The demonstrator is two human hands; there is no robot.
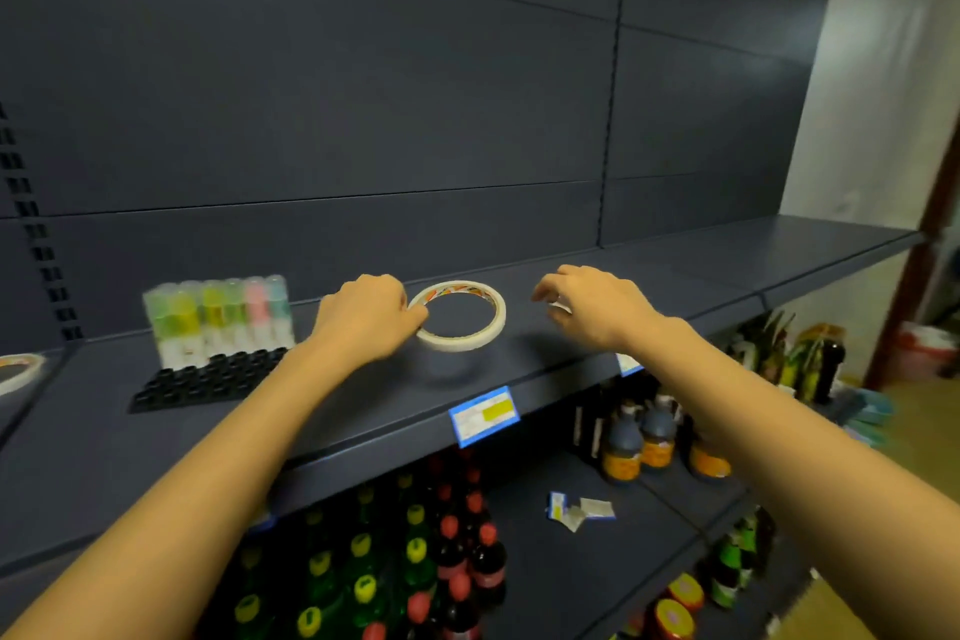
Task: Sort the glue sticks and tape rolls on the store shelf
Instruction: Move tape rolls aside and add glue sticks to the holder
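White and mostly hidden, a small thing (561, 309) is seen under the curled fingers of the right hand (597, 307). What it is cannot be told, nor whether it is held or only covered. A second tape roll (21, 379) is cut off by the left side of the picture. The glue sticks (218, 312) are blurred, so their labels cannot be read. They are stood upright in a clear pack at the back of a black tray (208, 379).

The tape roll (462, 342) is found at the middle of the dark shelf (701, 270), between the two hands and well back from the front edge. Whether it is lying down or lifted a little cannot be told. Bare shelf is left open to the right of the right hand. A blue price tag (484, 415) is stuck on the front edge. Bottles (457, 561) are packed on the shelf below.

The left hand (363, 314) is reached forward, and the roll's left rim is pinched by its fingers. Both arms are stretched over the shelf edge.
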